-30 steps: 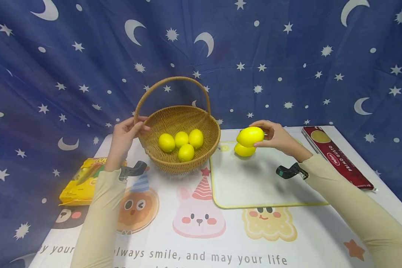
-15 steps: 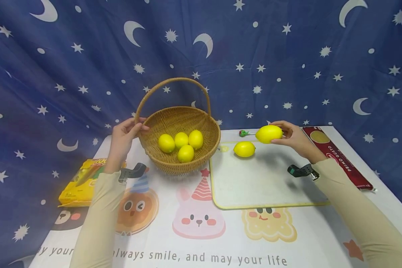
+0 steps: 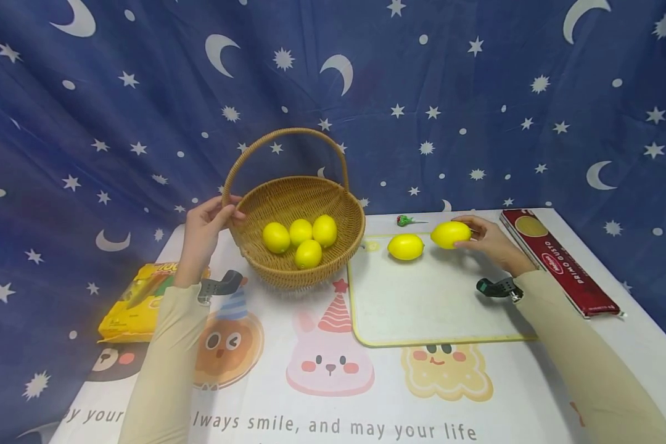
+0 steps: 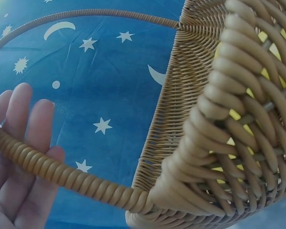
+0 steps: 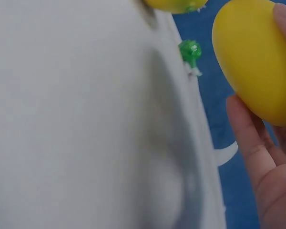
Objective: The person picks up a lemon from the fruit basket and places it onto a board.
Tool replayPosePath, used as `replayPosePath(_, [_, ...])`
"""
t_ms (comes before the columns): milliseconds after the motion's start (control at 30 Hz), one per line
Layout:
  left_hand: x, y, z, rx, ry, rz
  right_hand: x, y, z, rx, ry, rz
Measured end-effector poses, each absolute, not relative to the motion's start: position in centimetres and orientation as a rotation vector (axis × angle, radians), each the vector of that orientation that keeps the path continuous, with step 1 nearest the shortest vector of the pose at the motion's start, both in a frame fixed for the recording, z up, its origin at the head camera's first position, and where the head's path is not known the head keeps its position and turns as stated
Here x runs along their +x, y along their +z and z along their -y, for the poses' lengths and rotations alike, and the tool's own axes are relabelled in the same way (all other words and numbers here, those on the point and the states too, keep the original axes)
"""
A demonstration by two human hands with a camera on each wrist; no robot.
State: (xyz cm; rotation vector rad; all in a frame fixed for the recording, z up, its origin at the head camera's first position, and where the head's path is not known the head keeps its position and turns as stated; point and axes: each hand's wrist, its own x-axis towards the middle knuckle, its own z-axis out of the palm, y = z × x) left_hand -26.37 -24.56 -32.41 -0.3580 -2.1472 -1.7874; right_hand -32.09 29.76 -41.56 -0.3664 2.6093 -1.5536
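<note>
The right hand (image 3: 495,244) holds a lemon (image 3: 451,235) near the far edge of a white board (image 3: 422,308) on the bench (image 3: 316,410), just to the right of a second lemon (image 3: 406,246) lying on that board. The two are close but apart, their long axes both running roughly left to right. The grip is clamped on the first lemon's right end, thumb on the near side, fingertips on the far side (the right wrist view suggests it is off the board, though the head view leaves this unclear). Well to the left, a basket (image 3: 294,279), tilted toward the viewer, contains four lemons (image 3: 301,232). The left hand (image 3: 202,229), much the nearer to it, pinches the left foot of its handle (image 3: 290,131).
</note>
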Motion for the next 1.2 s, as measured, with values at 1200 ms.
replayPosePath(1200, [-26.2, -31.9, 24.1, -0.305, -1.751, 2.184, -33.4, -44.4, -29.8, -0.321, -1.516, -2.451])
